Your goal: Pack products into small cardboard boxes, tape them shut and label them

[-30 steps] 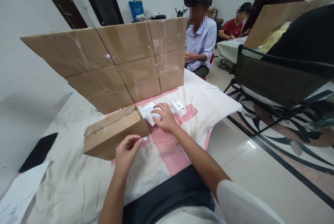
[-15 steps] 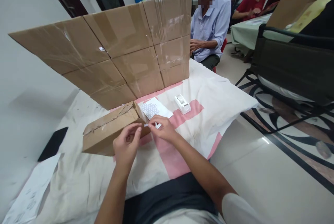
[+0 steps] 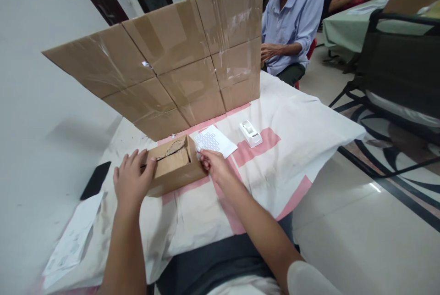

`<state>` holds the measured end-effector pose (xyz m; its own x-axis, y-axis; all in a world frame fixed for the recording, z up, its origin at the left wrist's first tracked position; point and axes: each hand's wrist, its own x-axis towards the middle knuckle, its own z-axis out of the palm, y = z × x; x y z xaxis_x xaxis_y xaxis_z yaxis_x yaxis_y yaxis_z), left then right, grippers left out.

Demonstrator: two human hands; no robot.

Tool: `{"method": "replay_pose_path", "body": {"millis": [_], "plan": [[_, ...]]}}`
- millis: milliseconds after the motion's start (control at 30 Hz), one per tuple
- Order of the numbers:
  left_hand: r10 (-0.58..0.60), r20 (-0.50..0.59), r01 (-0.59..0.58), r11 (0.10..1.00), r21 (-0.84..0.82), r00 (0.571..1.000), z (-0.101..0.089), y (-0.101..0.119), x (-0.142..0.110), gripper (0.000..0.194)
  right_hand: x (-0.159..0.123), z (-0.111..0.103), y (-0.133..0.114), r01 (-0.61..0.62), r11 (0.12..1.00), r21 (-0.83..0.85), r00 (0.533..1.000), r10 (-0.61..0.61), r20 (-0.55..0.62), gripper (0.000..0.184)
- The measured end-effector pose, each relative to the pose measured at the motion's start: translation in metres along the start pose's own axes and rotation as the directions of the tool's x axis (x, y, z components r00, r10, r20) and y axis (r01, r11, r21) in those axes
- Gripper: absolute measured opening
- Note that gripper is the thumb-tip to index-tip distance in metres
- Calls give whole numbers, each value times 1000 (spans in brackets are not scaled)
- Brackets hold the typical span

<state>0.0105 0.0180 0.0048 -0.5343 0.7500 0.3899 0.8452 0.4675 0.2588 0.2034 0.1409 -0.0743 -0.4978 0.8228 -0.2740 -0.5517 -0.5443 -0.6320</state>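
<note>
A brown cardboard box (image 3: 178,178) lies on the cloth-covered table, a dark twisted cord along the slit in its top. My left hand (image 3: 132,178) grips its left end, fingers spread over the far side and thumb on top. At the box's right end, my right hand (image 3: 213,163) is closed in a pinch, with a small paper label at its fingertips, mostly hidden. Just beyond that hand lies a white sheet (image 3: 220,141) printed with rows of small blue outlines. Farther right stands a white tape dispenser (image 3: 250,133).
A tall taped cardboard panel (image 3: 185,56) stands behind the box. On the left are a black flat object (image 3: 96,180) and a paper sheet (image 3: 74,240). Across the table sits a person in a light blue shirt (image 3: 295,15); another in red is farther back. A dark folding chair (image 3: 398,79) stands right.
The small label has passed from my left fingers to my right. My left hand has moved left onto the box, and my right hand has come to the box's right end. The view has shifted.
</note>
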Motion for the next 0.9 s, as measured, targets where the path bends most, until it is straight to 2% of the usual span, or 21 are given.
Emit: {"method": "replay_pose_path", "body": {"millis": [100,200,300,400,467,567,733,800,900], "plan": [[-24,-17,25,999,48,1000,0,8,-5,51,3,-11,10,-19,999,-36,999,20,31,27],[-55,11,53,994,100,998,-3,15,-5,53,8,-16,7,-19,995,-98,998,26,65,19],[-73,44,67,991,120,996,-6,19,-4,54,10,-16,4,51,972,-229,998,-41,47,18],[-71,48,66,993,102,996,-7,20,-5,53,9,-16,5,227,871,-436,971,-238,31,14],[-65,45,61,994,86,997,-8,20,-5,51,7,-15,6,312,781,-541,941,-331,65,13],[-67,37,64,995,77,997,-8,20,-7,50,6,-14,7,346,714,-609,928,-357,108,14],[-53,20,52,996,71,998,-9,20,-7,50,5,-13,5,384,678,-627,909,-395,129,13],[-53,8,53,996,67,999,-9,21,-7,50,4,-13,4,432,618,-657,879,-452,152,14],[-63,-4,63,996,68,998,-8,21,-7,49,-1,-10,1,547,488,-680,785,-582,213,13]]}}
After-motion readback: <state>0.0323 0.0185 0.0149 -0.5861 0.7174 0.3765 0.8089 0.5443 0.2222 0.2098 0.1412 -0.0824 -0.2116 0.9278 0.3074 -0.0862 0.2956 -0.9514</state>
